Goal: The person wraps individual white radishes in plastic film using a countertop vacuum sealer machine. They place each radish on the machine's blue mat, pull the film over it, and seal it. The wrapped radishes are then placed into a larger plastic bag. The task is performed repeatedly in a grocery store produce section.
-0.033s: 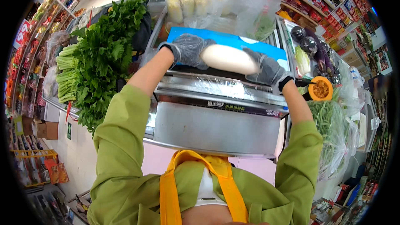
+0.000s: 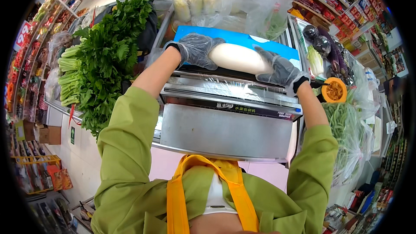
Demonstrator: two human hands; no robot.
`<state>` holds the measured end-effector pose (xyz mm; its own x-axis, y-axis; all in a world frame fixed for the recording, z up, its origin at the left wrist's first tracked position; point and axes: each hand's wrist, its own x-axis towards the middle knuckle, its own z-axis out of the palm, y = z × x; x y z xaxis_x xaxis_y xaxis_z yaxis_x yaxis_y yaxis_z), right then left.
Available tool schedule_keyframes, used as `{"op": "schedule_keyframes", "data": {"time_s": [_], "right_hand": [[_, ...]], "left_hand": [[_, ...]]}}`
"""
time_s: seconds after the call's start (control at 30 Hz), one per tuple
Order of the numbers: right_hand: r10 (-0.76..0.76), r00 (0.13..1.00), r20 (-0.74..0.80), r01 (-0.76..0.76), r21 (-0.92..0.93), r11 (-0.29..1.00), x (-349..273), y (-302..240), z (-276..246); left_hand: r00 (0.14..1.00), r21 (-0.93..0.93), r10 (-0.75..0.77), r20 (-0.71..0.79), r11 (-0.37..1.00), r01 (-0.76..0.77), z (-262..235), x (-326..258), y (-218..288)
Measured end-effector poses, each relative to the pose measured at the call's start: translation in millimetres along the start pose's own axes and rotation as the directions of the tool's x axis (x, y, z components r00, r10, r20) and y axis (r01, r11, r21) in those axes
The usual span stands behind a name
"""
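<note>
A long, smooth white radish (image 2: 239,59) lies crosswise over the metal wrapping machine (image 2: 225,128), in front of a blue board or box (image 2: 242,39). Around its left end curls my left hand (image 2: 197,51), in a clear plastic glove over a dark one. My right hand (image 2: 279,70), gloved the same way, cups the other end, thumb on the near side and fingers on the far side. Clear film (image 2: 234,87) stretches over the machine's front bar just below the radish.
Leafy celery (image 2: 108,56) is heaped on the left. Bagged corn (image 2: 201,2) lies behind the machine. To the right are wrapped eggplants (image 2: 323,45), a cut pumpkin (image 2: 334,90) and bagged green beans (image 2: 346,134). Store shelves (image 2: 333,0) stand beyond.
My right hand has shifted slightly right and its fingers have spread a little at the radish's end. The left hand and the radish look nearly the same.
</note>
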<state>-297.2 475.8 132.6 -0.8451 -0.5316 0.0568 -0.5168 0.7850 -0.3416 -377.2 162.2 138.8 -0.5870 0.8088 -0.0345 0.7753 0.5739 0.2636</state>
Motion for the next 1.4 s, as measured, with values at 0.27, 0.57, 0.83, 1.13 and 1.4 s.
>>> {"op": "schedule_keyframes", "data": {"time_s": [0.27,0.57,0.83,1.13,1.4], "right_hand": [[0.425,0.785,-0.451,-0.498,-0.051,0.866,-132,-17,18],[0.688,0.723,-0.060,-0.541,0.571,0.618,-95,-24,63],[0.695,0.694,-0.188,0.127,0.982,0.139,-113,-37,64],[0.726,0.688,-0.003,0.385,0.849,-0.361,-96,-46,56],[0.792,0.609,-0.046,0.506,0.792,-0.343,-104,-65,43]], "left_hand": [[0.790,0.242,-0.057,-0.610,0.936,0.254,12,-106,44],[0.791,-0.255,-0.592,-0.156,0.798,0.547,75,-76,70],[0.740,-0.930,-0.660,0.131,-0.339,-0.139,68,-81,72],[0.746,-0.625,-0.655,0.123,-0.635,-0.454,69,-76,98],[0.681,-0.599,-0.708,0.187,-0.631,-0.492,51,-65,112]]}}
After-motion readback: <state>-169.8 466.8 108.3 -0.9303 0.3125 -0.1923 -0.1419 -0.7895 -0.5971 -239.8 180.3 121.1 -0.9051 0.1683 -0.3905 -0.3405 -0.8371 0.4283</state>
